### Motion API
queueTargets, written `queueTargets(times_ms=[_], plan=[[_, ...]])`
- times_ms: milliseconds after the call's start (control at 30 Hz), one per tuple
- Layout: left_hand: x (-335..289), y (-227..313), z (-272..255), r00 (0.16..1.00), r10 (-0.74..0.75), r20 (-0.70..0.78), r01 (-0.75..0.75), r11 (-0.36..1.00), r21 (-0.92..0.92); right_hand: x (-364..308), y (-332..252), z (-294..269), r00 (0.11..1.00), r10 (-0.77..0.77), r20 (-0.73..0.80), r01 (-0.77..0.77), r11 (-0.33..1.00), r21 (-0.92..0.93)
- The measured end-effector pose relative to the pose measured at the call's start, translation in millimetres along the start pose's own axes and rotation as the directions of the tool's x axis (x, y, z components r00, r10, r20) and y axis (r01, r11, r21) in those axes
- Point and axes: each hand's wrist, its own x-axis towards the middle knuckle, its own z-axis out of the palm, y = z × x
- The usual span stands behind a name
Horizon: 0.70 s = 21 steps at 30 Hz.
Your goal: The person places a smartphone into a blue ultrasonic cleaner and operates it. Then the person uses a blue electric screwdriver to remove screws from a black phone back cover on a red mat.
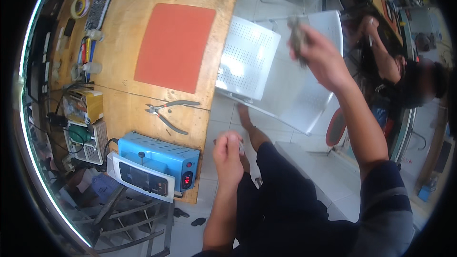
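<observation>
A small grey object [297,38] is gripped by the closed fingers of the right hand [321,50], raised above the white chair [266,66], off the table's right edge. The left hand [228,154] is closed on something small and pale, too small to be told. On the table [223,0] one red mat [175,46] lies near the right edge, one pair of pliers [169,112] below it, one blue device [157,164] at the near corner, one yellow box [88,105] at the left edge.

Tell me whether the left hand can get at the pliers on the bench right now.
Probably yes: the pliers lie in the open near the bench edge, nothing over them, but the left hand is closed on something small.
</observation>
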Motion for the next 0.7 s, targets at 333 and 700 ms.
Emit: queueTargets(times_ms=[333,700], plan=[[43,16,67,0.999,0.045,0.022,-0.048,0.992,0.121,-93,30,-9,0.978,0.005,0.208,-0.048,0.978,0.204],[51,46,117,0.947,-0.227,0.228,0.146,0.934,0.326,-83,18,-32,0.969,0.038,0.244,0.086,0.874,-0.478]])
